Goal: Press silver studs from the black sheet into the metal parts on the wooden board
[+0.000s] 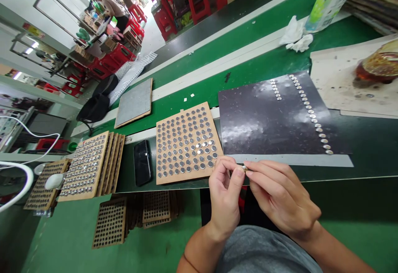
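My left hand (226,194) and my right hand (280,196) meet at the table's front edge. Their fingertips pinch a small shiny metal piece (244,167) between them; its exact kind is too small to make out. Just left of the hands lies a brown board (164,178) carrying rows of dark round discs, and a few spots in its lower right look brighter and silvery. Beyond my right hand is a black sheet (248,119). Small shiny round pieces (307,106) stand on it in one long line, with a shorter line (275,90) beside it.
A phone (142,163) lies left of the board, near stacked disc boards (83,167). Farther back sit a grey panel (134,102) and a black strapped item (98,103). At right are a plastic bottle (329,6), crumpled tissue (295,37) and a jar of brown liquid (381,64).
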`<state>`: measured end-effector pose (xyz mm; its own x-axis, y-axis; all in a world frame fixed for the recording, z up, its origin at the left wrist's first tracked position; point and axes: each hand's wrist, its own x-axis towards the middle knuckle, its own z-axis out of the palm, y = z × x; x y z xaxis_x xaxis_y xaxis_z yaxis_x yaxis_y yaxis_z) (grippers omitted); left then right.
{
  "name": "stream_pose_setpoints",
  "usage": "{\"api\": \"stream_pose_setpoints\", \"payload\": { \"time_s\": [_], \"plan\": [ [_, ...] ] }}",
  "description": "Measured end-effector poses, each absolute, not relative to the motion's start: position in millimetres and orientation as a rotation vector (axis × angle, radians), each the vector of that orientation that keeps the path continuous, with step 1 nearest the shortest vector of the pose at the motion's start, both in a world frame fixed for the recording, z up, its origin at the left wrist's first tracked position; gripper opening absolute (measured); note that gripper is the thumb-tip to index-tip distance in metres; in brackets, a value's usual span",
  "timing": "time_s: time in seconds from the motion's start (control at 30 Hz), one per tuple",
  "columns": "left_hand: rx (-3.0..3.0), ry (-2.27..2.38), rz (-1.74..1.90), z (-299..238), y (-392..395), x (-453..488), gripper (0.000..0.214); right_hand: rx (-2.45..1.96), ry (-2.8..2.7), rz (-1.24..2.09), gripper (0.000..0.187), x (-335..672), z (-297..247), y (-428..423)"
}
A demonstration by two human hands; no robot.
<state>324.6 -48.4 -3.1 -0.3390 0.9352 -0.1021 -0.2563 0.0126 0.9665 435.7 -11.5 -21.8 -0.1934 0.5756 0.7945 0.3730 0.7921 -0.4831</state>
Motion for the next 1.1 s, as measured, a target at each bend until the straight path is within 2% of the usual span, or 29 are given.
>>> {"api": "stream_pose_setpoints", "payload": {
  "time_s": [0.13,0.3,0.4,0.5,0.57,0.87,0.97,1.1],
  "plan": [
    [0.696,1.267,1.514,-2.9,-47.5,325.5,0.028,-0.716,-1.791,0.201,0.025,434.4,-22.5,-9.3],
    [0.690,1.379,1.516,-4.2,-47.6,306.3,0.029,-0.791,-1.820,0.183,0.038,442.2,-26.2,-1.8],
    [0.895,1.786,1.422,-5.2,-48.5,276.3,0.025,-0.908,-1.847,0.139,0.041,451.0,-30.0,6.6],
    [1.092,2.374,1.059,-6.0,-48.3,246.0,0.023,-1.009,-1.850,0.051,0.036,458.1,-35.1,15.8],
    [1.094,2.557,0.890,-8.2,-46.8,233.3,0.023,-1.044,-1.850,-0.011,0.029,460.5,-37.6,20.6],
    [1.091,2.709,0.657,-22.4,-38.7,229.4,0.017,-1.177,-1.849,-0.147,0.011,472.5,-42.6,26.9],
    [1.092,2.736,0.649,-20.5,-40.4,228.5,0.016,-1.376,-1.832,-0.117,0.018,485.4,-45.8,43.8],
    [1.090,2.753,0.696,-16.3,-43.2,228.5,0.015,-1.811,-1.914,0.140,0.023,501.1,-42.1,90.6]
  ]
}}
